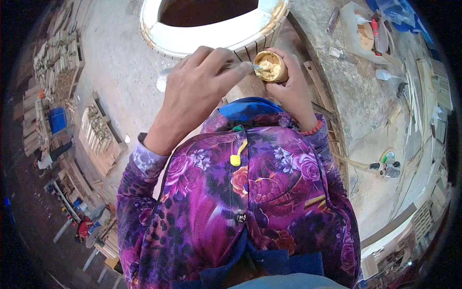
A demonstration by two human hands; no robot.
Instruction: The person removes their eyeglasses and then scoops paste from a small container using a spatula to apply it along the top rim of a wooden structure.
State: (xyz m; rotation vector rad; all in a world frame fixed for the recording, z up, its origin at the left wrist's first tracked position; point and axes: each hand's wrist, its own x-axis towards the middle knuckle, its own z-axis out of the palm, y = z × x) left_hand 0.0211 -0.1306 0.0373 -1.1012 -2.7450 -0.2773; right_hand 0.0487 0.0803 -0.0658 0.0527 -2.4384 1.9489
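My right hand [293,86] is wrapped around a small round tub [284,72] and tilts its mouth toward me. Inside is a thick, pale yellow paste [270,62]. My left hand [199,82] is closed, back upward, around a slim tool whose handle is mostly hidden by the fingers. The tool's thin metal tip [259,67] touches the paste at the tub's left rim. Just beyond both hands stands a large rounded piece [207,36] with a smooth white top, a dark oval opening and a side marked by dark vertical lines.
At the upper right, a pale tray [353,36] holds orange-tan material and a red-handled tool [375,31]. A small bottle [385,75] lies nearby. Farther down is a hose-fed power tool [389,164]. Stacked wood pieces [57,67] and a pallet [98,142] occupy the left floor.
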